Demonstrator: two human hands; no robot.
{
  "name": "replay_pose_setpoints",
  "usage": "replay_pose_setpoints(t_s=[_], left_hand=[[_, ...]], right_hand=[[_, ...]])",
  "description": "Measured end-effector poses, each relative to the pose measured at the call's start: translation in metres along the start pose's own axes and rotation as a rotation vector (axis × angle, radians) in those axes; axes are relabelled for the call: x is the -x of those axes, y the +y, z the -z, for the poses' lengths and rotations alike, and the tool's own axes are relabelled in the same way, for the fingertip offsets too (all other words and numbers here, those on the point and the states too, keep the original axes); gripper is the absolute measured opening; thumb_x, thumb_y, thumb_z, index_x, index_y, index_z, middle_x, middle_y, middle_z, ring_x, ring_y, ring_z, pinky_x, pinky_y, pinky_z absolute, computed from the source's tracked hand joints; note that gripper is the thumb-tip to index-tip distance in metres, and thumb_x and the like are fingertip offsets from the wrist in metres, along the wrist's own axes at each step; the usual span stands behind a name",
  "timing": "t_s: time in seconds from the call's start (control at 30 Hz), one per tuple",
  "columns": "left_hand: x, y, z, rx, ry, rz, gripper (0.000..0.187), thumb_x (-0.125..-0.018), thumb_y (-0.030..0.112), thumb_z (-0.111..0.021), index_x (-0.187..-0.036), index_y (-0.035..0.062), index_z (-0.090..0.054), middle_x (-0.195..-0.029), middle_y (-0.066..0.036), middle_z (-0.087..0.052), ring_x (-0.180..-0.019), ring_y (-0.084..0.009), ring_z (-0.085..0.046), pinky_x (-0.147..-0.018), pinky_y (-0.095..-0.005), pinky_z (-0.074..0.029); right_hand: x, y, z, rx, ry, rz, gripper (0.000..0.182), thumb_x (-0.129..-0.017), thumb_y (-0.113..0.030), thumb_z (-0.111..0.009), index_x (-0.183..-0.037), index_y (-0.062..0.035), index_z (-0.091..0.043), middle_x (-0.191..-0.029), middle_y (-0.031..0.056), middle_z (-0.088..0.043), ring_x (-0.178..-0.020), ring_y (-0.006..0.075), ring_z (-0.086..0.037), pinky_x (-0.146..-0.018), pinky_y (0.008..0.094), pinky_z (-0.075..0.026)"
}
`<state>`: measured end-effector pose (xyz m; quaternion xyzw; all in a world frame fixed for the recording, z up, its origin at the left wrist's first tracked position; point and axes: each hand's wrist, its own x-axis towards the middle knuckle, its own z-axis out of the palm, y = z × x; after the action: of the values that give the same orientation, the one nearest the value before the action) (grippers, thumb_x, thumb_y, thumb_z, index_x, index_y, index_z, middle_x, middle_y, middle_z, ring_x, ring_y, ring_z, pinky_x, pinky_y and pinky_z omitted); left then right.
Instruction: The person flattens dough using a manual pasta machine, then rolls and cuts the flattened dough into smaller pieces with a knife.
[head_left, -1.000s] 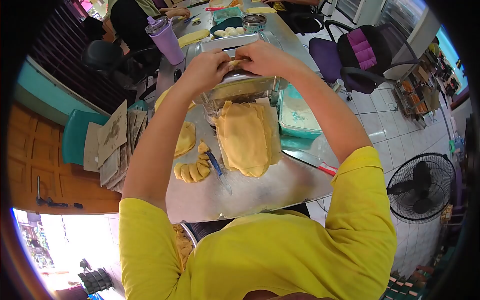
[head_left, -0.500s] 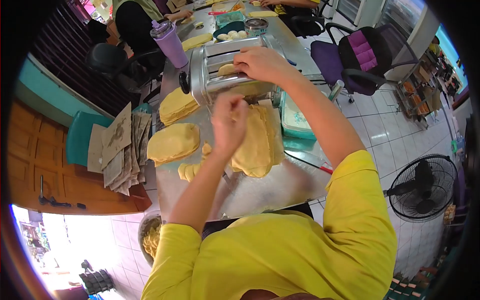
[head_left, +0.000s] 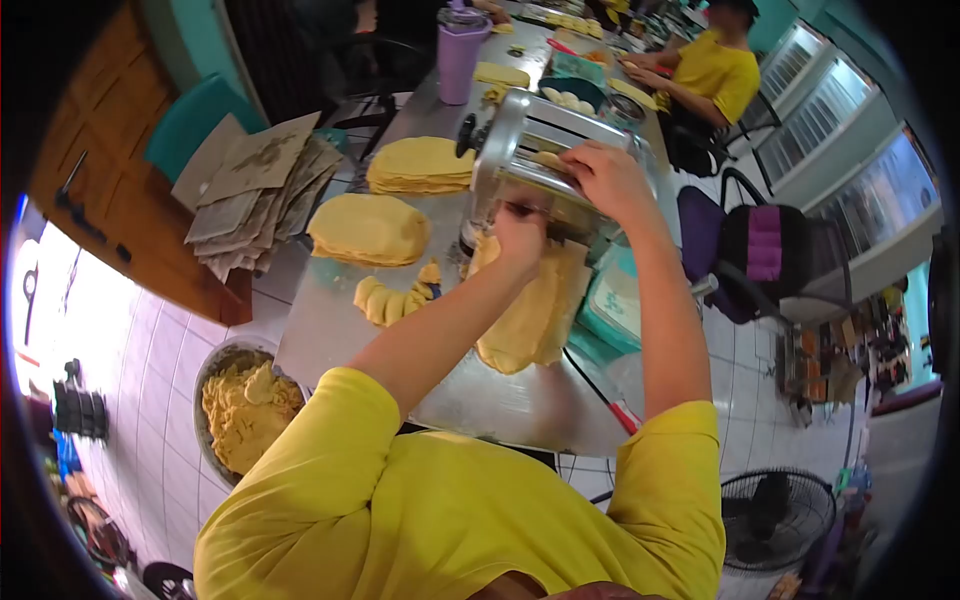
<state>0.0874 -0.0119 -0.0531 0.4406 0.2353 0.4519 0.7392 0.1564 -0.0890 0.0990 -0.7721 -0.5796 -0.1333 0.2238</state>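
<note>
A silver roller machine stands on the metal table. My right hand is at its top, fingers bent over a piece of dough in the rollers. My left hand is in front of the machine, below the rollers, fingers curled; what it may hold is hidden. Beneath it lies a stack of flat dough sheets. Two more dough stacks, a rear one and a nearer one, lie to the left, with a ridged dough piece close by.
A purple tumbler stands behind the machine. A teal-white container and a red-handled tool are at the right. A bowl of dough is at lower left. A person in yellow sits at the far right side.
The view has turned, so the table appears shifted and the dough bowl shows more fully. My left hand has moved closer to the machine's front; my right hand remains on top.
</note>
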Motion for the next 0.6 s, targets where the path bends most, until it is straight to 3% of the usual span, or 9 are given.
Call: replay_pose_setpoints(t_s=[0.1, 0.17, 0.2, 0.27, 0.4, 0.47, 0.6], left_hand=[[0.012, 0.021, -0.012, 0.070, 0.106, 0.143, 0.033, -0.067, -0.015, -0.056, -0.093, 0.0050, -0.053, -0.090, -0.004, -0.055, -0.082, -0.0156, -0.056, -0.067, -0.0291, -0.050], [0.008, 0.013, -0.008, 0.043, 0.089, 0.085, 0.037, -0.068, -0.015, -0.055, -0.098, 0.0046, -0.050, -0.093, -0.005, -0.054, -0.080, -0.0153, -0.055, -0.065, -0.0273, -0.048], [0.010, 0.016, -0.004, 0.024, 0.070, 0.119, 0.043, -0.068, -0.013, -0.058, -0.105, 0.0047, -0.047, -0.098, -0.006, -0.054, -0.084, -0.0165, -0.055, -0.069, -0.0277, -0.048], [0.014, 0.018, 0.009, 0.071, -0.023, 0.161, 0.057, -0.067, -0.011, -0.061, -0.117, 0.0056, -0.039, -0.109, -0.007, -0.049, -0.090, -0.0184, -0.054, -0.072, -0.0293, -0.048], [0.038, 0.057, 0.026, 0.188, -0.192, 0.367, 0.056, -0.069, -0.009, -0.062, -0.118, 0.0063, -0.040, -0.108, -0.007, -0.052, -0.091, -0.0189, -0.057, -0.075, -0.0294, -0.050], [0.044, 0.074, 0.026, 0.241, -0.232, 0.476, 0.047, -0.075, -0.005, -0.063, -0.116, 0.0069, -0.044, -0.106, -0.006, -0.058, -0.092, -0.0182, -0.060, -0.076, -0.0292, -0.051], [0.040, 0.079, 0.028, 0.205, -0.265, 0.515, 0.034, -0.081, 0.000, -0.063, -0.111, 0.0082, -0.050, -0.103, -0.005, -0.062, -0.092, -0.0176, -0.062, -0.077, -0.0298, -0.052]], right_hand=[[0.003, -0.002, -0.003, -0.042, 0.040, -0.034, 0.014, -0.082, -0.011, -0.058, -0.090, -0.0080, -0.068, -0.093, 0.0096, -0.066, -0.085, 0.0309, -0.063, -0.075, 0.0400, -0.050], [0.005, -0.002, -0.002, -0.138, 0.111, -0.097, 0.015, -0.082, -0.008, -0.055, -0.090, -0.0074, -0.068, -0.092, 0.0096, -0.066, -0.087, 0.0310, -0.062, -0.076, 0.0403, -0.050], [0.004, 0.001, -0.003, -0.143, 0.117, -0.083, 0.014, -0.081, -0.005, -0.058, -0.092, -0.0038, -0.066, -0.093, 0.0104, -0.066, -0.084, 0.0313, -0.064, -0.074, 0.0349, -0.050], [0.005, 0.002, -0.003, -0.128, 0.116, -0.052, 0.015, -0.081, -0.004, -0.057, -0.093, -0.0040, -0.066, -0.093, 0.0100, -0.066, -0.083, 0.0313, -0.063, -0.074, 0.0353, -0.050], [0.004, 0.007, -0.011, -0.056, 0.121, 0.077, 0.021, -0.079, -0.002, -0.054, -0.093, -0.0060, -0.068, -0.091, 0.0087, -0.065, -0.083, 0.0306, -0.063, -0.075, 0.0378, -0.050], [0.003, 0.007, -0.012, -0.020, 0.086, 0.060, 0.022, -0.079, -0.002, -0.053, -0.093, -0.0067, -0.069, -0.090, 0.0086, -0.065, -0.083, 0.0303, -0.063, -0.076, 0.0386, -0.050], [0.001, 0.006, -0.015, 0.045, 0.014, 0.009, 0.023, -0.080, -0.004, -0.051, -0.092, -0.0076, -0.070, -0.090, 0.0082, -0.064, -0.085, 0.0297, -0.062, -0.076, 0.0395, -0.050]])
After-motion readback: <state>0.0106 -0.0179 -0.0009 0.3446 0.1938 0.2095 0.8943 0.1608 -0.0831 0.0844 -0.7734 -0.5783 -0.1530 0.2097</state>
